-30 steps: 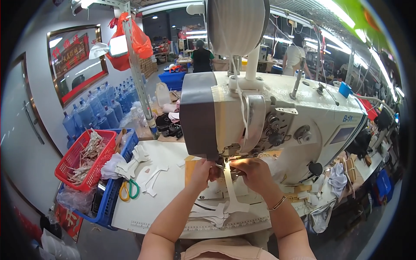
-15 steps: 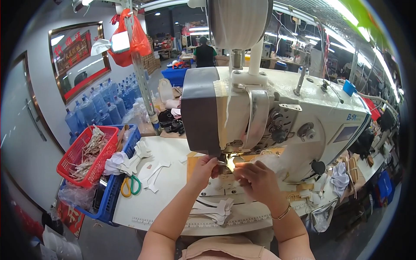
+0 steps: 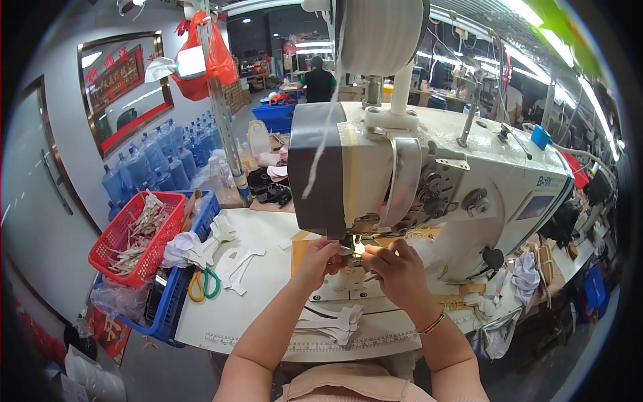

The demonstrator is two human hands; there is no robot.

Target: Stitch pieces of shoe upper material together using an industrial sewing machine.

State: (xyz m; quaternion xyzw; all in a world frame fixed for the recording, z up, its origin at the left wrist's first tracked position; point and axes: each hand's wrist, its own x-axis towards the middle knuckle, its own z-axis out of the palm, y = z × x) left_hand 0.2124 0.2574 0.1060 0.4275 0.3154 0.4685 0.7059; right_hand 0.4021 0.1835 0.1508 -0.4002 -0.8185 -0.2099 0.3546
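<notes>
White table; scissors, pale cutouts at left. Left hand, right hand apart, beneath sewing machine head; cannot tell grip. Blue bottles near wall.

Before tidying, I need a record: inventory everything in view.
Table: one, white, centre
Sewing machine: one, white-grey, on table
Spool: one, white, above machine
Cut pieces: several, white, on table
Scissors: one, yellow-green handles, on table
Crate: one, blue, left of table
Basket: one, red, atop crate
Bottles: many, blue, left background
Bag: one, red, upper left
Co-worker: at least one, dark top, background
Other clutter: uncountable, mixed, right
Left hand: one, bare, below machine head
Right hand: one, bare, beside left
</notes>
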